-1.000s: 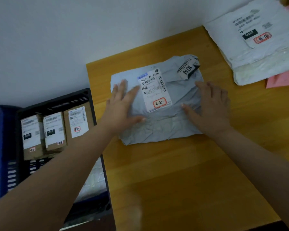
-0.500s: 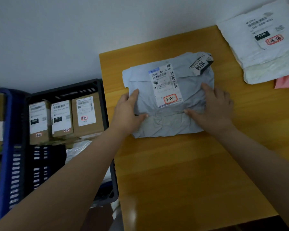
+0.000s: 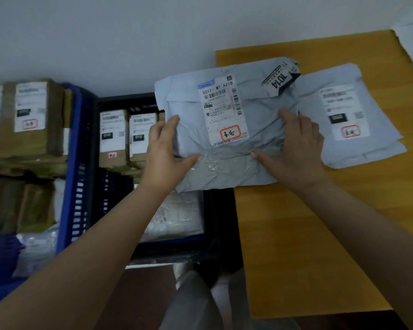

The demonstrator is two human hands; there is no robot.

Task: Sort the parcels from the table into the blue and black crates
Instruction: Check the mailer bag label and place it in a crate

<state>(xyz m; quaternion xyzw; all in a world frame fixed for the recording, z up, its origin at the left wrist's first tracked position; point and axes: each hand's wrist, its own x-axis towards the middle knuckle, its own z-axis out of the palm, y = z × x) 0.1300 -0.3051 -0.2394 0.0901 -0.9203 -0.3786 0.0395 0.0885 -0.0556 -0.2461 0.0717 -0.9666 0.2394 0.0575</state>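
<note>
as both the left hand and right hand gripped the grey parcel by its sides, it hung partly over the black crate.

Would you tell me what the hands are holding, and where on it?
Both hands, left and right, grip the grey parcel at its lower side edges.

Grey parcel, formerly flat mid-table, now in both hands leftward, overhanging the black crate.
</note>
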